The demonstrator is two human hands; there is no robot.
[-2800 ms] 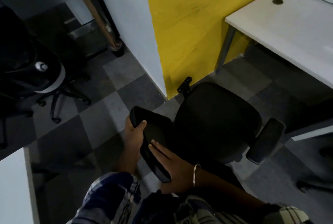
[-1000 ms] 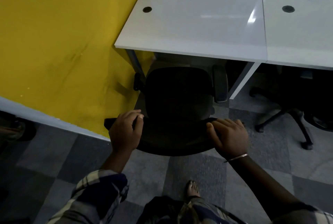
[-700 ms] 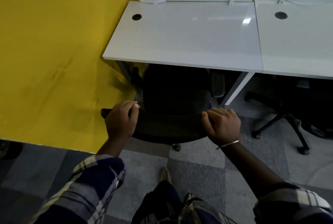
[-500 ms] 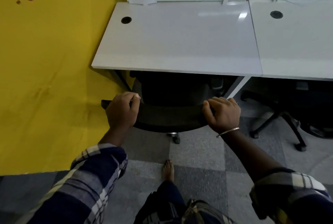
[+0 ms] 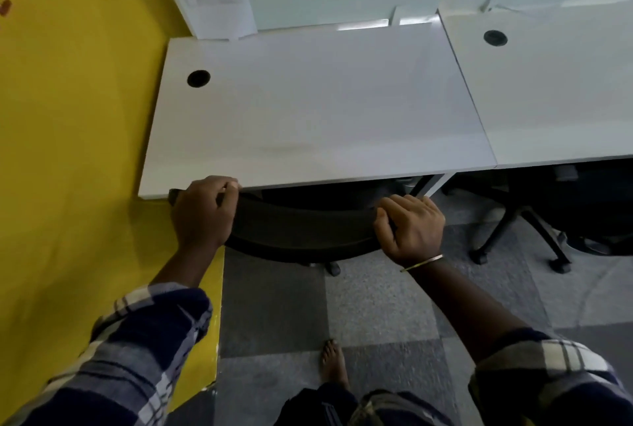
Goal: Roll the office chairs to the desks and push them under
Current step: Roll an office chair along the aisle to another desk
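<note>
1. The chair sits tucked under the white surface, seat hidden beneath it; only the curved top of the black backrest shows, just in front of the near edge.
2. The left hand has a closed grip on the left end of the backrest, fingers curled over the top, knuckles touching or almost touching the edge above.
3. The right hand has the same closed grip on the right end, fingers wrapped over the top. A thin bangle circles that wrist.
4. Both plaid sleeves are pushed back off the forearms.
5. A bare foot stands on the grey carpet tiles behind the chair.
6. A yellow wall runs along the left, touching the left side of the surface.
7. A second surface adjoins on the right, with another chair under it, its star base and casters on view.
8. One round black cable hole shows near the back left corner of the near surface.
</note>
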